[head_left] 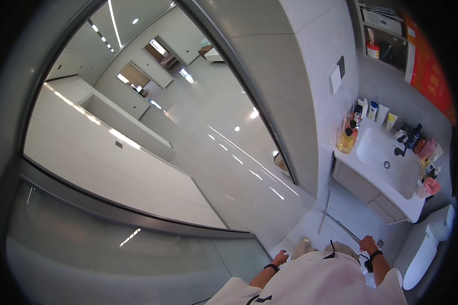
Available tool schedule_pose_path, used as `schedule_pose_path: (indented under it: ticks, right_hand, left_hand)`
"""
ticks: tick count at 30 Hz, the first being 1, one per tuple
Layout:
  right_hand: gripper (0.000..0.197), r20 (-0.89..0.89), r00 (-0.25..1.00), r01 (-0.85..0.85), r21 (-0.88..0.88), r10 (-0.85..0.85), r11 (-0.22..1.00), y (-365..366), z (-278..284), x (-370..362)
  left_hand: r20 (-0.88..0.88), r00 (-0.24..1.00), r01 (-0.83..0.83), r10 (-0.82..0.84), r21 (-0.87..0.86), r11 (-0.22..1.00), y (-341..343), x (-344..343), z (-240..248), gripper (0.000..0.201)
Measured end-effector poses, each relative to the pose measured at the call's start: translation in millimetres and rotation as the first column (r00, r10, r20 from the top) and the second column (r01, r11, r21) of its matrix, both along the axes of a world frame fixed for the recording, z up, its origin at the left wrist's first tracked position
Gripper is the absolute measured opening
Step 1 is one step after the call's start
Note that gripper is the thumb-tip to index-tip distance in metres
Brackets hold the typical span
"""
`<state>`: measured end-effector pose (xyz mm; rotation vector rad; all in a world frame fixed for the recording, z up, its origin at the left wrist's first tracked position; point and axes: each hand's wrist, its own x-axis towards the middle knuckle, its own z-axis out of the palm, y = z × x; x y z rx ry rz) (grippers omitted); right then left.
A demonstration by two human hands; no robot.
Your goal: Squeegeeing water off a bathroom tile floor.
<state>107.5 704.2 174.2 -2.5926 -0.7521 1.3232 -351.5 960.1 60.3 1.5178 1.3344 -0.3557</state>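
My right hand [368, 244] is closed around the grey pole of a floor squeegee [342, 226]. Its narrow, pale head [324, 212] lies on the tiles below the vanity. By my left thigh hangs my left hand [280, 257], fingers loosely bent and apart, with nothing seen in it. Both wrists wear dark bands. A dark cord [333, 249] dangles at the front of my pale shirt. Some small items by my right wrist are too small to make out.
Ahead is a dark-framed doorway [249, 91] onto a glossy-floored room. At right stand a white washbasin [374, 150] crowded with bottles and tubes, a wall shelf [384, 58] and a white toilet [422, 259]. A glass panel [188, 264] is on my left.
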Motion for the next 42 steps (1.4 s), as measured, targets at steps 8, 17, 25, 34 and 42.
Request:
schedule_pose_path:
  ticks: [8, 17, 25, 34, 42]
  right_hand:
    - [0.027, -0.150, 0.977, 0.150, -0.008, -0.150, 0.989, -7.9, 6.2, 5.3]
    - [0.026, -0.145, 0.964, 0.233, 0.062, -0.223, 0.970, -11.9, -7.1, 8.3]
    - [0.026, -0.134, 0.978, 0.168, 0.067, -0.158, 0.983, -1.5, -3.2, 4.0]
    - [0.025, -0.043, 0.991, 0.127, 0.017, -0.126, 0.992, -16.8, -23.0, 4.5]
    - [0.025, 0.035, 0.999, 0.036, 0.004, -0.036, 0.999, -16.1, -16.9, 6.3]
  left_hand:
    - [0.032, 0.999, -0.003, 0.003, -0.005, 1.000, -3.1, 5.6, -6.7, 0.051]
    - [-0.011, 0.999, -0.046, 0.045, -0.063, 0.997, -1.2, -1.3, 0.7, 0.050]
    - [-0.017, 0.999, -0.034, 0.033, -0.050, 0.998, 3.6, 4.4, 8.1, 0.051]
    - [0.028, 1.000, 0.008, -0.008, 0.003, 1.000, -3.8, 4.1, -17.4, 0.050]
    - [0.077, 0.997, 0.012, -0.013, 0.014, 1.000, -7.3, -0.8, -21.2, 0.049]
